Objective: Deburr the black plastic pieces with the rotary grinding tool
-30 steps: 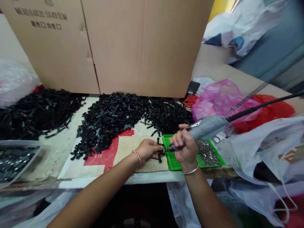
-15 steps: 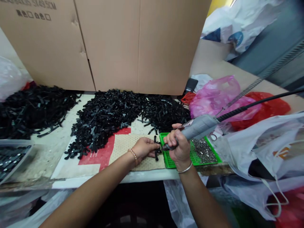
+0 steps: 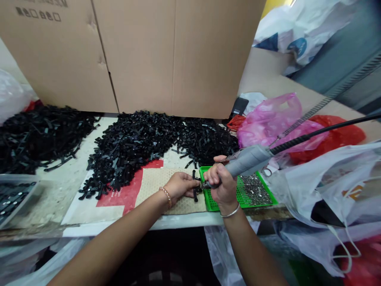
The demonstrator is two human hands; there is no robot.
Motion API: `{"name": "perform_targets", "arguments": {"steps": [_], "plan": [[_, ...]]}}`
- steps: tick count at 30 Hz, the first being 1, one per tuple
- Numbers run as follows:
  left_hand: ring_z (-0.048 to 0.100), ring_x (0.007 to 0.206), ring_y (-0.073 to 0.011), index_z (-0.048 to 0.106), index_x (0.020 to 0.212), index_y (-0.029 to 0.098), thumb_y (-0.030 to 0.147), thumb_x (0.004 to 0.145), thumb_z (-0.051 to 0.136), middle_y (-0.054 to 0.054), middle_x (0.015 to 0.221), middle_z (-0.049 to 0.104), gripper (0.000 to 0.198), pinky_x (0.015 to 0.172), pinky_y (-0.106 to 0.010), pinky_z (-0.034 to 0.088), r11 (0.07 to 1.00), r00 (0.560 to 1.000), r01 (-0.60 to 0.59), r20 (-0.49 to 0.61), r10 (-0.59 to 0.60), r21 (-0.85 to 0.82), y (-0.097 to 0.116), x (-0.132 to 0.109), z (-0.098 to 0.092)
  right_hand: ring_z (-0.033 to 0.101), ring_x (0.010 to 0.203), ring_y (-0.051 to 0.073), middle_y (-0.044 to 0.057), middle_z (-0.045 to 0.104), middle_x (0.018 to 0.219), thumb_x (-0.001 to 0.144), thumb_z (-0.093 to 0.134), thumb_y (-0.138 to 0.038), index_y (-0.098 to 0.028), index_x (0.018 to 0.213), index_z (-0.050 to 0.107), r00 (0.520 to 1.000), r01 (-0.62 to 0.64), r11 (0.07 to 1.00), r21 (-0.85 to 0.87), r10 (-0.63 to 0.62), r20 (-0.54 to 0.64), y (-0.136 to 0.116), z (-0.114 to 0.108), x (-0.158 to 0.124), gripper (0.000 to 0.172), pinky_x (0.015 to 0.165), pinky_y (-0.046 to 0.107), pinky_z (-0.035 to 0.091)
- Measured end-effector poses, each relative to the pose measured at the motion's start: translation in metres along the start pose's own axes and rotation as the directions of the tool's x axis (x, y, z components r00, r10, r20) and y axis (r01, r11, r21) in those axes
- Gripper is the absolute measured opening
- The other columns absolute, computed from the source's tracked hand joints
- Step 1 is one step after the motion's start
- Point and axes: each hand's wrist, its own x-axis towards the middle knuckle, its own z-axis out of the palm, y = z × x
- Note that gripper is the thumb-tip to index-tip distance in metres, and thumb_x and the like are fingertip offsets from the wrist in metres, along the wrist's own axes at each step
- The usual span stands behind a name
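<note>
Counter [image 3: 59, 190] piled with black plastic strips [image 3: 131, 145].
One strip [image 3: 195, 194] pinched by the left hand [image 3: 180, 186]; grey corded screwdriver [image 3: 247, 160] gripped by the right hand [image 3: 222, 186].

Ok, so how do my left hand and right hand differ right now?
The left hand lies low on the tan mat, holding a black strip; the right hand is fisted around the grey power driver. The left wrist wears a beaded bracelet, the right wrist a plain silver bangle. Both meet at the strip beside the green tray.
</note>
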Motion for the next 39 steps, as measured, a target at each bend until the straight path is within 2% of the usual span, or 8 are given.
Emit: {"name": "perform_targets", "arguments": {"steps": [9, 27, 39], "plan": [[0.055, 0.052, -0.0086, 0.055, 0.060, 0.011, 0.041, 0.052, 0.085, -0.002, 0.059, 0.060, 0.043, 0.054, -0.025, 0.054, 1.000, 0.999, -0.013, 0.043, 0.013, 0.004, -0.0072, 0.0054, -0.0044, 0.030, 0.038, 0.009, -0.011, 0.033, 0.045, 0.078, 0.063, -0.035, -0.022, 0.094, 0.051, 1.000, -0.019, 0.999, -0.028, 0.019, 0.001, -0.0015, 0.0017, -0.0026, 0.024, 0.044, 0.022, 0.034], [0.055, 0.050, -0.0086, 0.054, 0.058, 0.011, 0.036, 0.055, 0.085, 0.001, 0.055, 0.056, 0.040, 0.052, -0.024, 0.053, 1.000, 1.000, 0.002, 0.028, -0.002, -0.023, -0.0014, 0.0001, -0.0005, 0.031, 0.039, 0.008, -0.011, 0.033, 0.046, 0.079, 0.065, -0.035, -0.021, 0.093, 0.052, 1.000, -0.017, 1.000, -0.012, 0.017, 0.014, -0.0016, 0.0019, -0.0015, 0.023, 0.046, 0.021, 0.036], [0.057, 0.054, -0.0098, 0.057, 0.061, 0.010, 0.039, 0.055, 0.085, -0.003, 0.061, 0.062, 0.041, 0.053, -0.024, 0.054, 1.000, 0.999, -0.010, 0.044, 0.011, -0.016, -0.0048, 0.0032, -0.0024, 0.031, 0.038, 0.008, -0.011, 0.034, 0.045, 0.078, 0.064, -0.035, -0.021, 0.092, 0.052, 1.000, -0.011, 0.999, -0.036, 0.011, 0.001, 0.0005, 0.0028, -0.0014, 0.023, 0.045, 0.021, 0.035]]}}
